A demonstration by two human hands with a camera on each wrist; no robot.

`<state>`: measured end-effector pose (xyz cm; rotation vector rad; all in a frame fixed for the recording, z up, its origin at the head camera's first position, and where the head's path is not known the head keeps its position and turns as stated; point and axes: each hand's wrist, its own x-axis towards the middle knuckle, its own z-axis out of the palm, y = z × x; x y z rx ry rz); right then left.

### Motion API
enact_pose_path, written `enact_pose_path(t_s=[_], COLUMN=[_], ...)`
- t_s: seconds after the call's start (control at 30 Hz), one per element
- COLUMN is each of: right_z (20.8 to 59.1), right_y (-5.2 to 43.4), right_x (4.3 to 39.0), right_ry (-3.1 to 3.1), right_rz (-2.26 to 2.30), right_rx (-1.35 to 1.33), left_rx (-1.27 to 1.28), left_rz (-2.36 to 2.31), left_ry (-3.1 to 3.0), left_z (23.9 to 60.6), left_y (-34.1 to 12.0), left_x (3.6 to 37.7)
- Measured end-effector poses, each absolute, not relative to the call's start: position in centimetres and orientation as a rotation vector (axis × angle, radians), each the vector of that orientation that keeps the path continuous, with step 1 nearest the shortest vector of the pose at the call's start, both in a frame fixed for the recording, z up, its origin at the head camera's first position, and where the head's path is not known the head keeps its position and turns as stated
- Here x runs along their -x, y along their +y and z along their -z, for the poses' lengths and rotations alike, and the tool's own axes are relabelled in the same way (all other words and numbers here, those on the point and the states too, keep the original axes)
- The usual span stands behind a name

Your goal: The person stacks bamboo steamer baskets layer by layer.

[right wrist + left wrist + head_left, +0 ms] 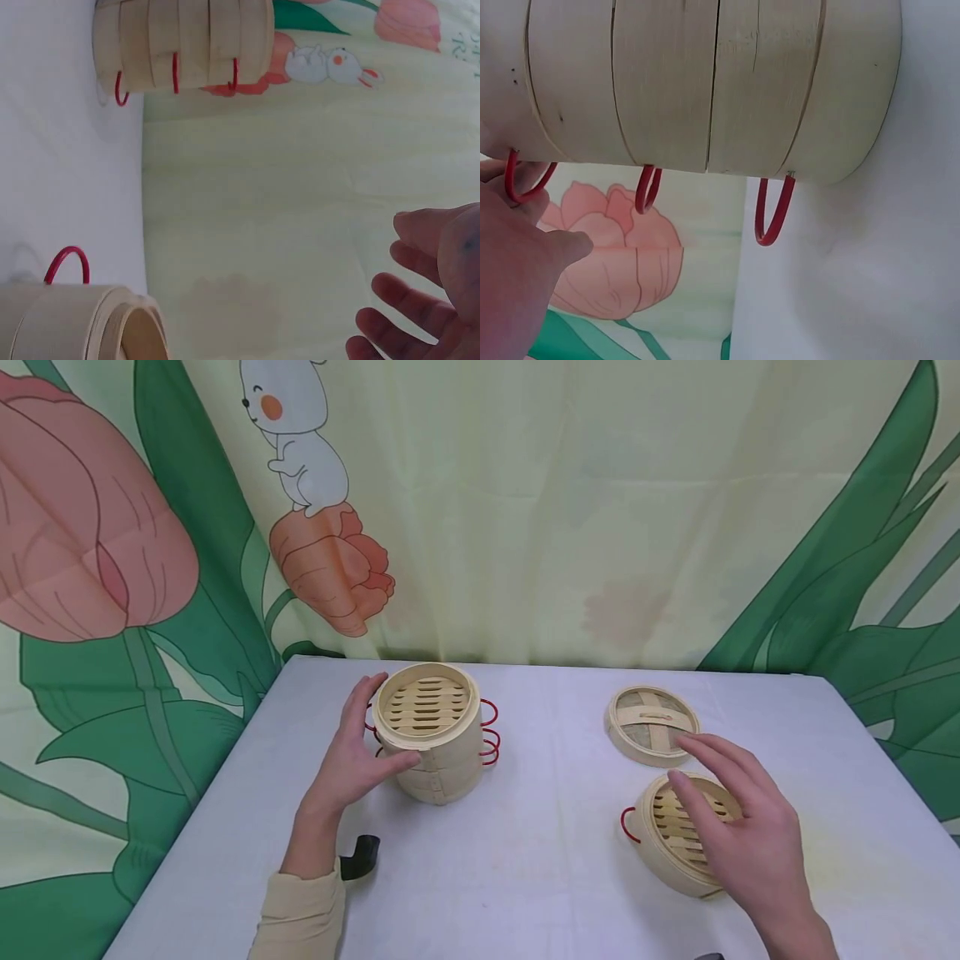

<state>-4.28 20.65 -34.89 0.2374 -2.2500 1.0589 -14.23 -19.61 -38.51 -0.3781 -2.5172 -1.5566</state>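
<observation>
- A white tablecloth (525,860) covers the table; behind it hangs a pale yellow backdrop (562,510) printed with tulips, green leaves and a cartoon rabbit.
- 3 stacked bamboo steamer tiers (435,735) stand at the left, red wire handles at the sides, the slatted top tier empty.
- The left hand (352,760) wraps the stack's side, thumb and fingers curled against it.
- A single steamer basket (675,835), empty, sits at the right, the woven lid (651,724) just behind it.
- The right hand (738,827) hovers over that basket, fingers spread, gripping nothing.

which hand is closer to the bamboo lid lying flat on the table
Right. The right hand hovers over the single steamer basket, fingertips almost at the lid. The left hand is far across the table, holding the steamer stack.
</observation>
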Motion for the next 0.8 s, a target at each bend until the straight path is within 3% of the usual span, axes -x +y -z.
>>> enact_pose_path(t_s=[0.33,0.8], right_z=[37.1,41.1], right_y=[23.5,27.9], right_x=[3.0,1.6], right_ry=[-2.508,-2.852], right_rz=[-0.949,-0.889], right_rx=[0.064,0.119], left_rx=[0.35,0.38], left_rz=[1.578,1.571], left_ry=[-2.53,-2.503], left_z=[38.8,38.6], left_y=[-19.4,-19.4], left_x=[14.3,14.3])
